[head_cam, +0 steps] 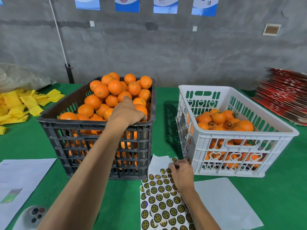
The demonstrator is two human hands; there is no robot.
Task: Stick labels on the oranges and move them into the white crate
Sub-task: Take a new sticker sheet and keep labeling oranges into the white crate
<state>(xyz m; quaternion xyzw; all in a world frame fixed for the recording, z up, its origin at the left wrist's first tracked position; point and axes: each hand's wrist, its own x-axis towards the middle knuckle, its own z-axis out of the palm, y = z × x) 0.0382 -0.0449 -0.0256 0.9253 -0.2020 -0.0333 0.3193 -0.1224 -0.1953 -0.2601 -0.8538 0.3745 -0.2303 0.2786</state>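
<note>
A black crate (pixel 93 130) heaped with unlabelled oranges (pixel 114 87) stands left of centre. My left hand (pixel 127 112) reaches over its near rim and lies on the pile, its index finger stretched onto one orange (pixel 123 95) and its thumb beside another (pixel 141 107). The white crate (pixel 239 138) on the right holds several labelled oranges (pixel 218 117). Sheets of round gold-and-black labels (pixel 164 201) lie in front between the crates. My right hand (pixel 181 175) rests on the top sheet, fingertips curled and pinching a label (pixel 172 165) near the sheet's far edge.
The table (pixel 33 143) is covered in green cloth. Yellow foam nets (pixel 21 103) lie at the far left, and a stack of red flat cartons (pixel 285 97) at the far right. Printed paper (pixel 21 176) and a grey device (pixel 31 216) sit at the near left. White backing paper (pixel 224 205) lies at the near right.
</note>
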